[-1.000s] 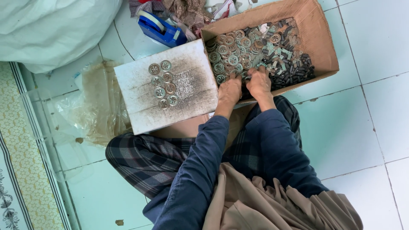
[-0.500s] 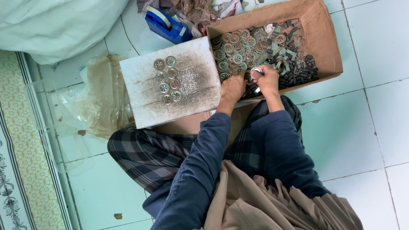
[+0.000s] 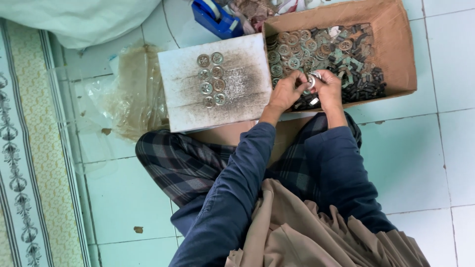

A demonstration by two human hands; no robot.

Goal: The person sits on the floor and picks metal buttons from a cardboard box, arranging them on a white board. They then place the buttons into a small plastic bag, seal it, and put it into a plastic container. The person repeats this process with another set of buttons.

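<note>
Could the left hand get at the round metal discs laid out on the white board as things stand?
Probably yes. The left hand sits just beside the white board, and nothing lies between it and the discs. It does share a small round part with the right hand.

Left of my hands I saw a crumpled plastic bag; beyond them, a blue tape dispenser.

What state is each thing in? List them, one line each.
Cardboard box: open, on the floor, partly filled with round metal discs and dark small parts.
White board: flat, smudged dark, carrying eight discs in two columns.
Disc: lifted over the box, pinched between both hands.
Left hand: closed on the disc.
Right hand: closed on the disc.
Blue tape dispenser: on the floor, untouched.
Plastic bag: crumpled, stained, on the floor.
</note>
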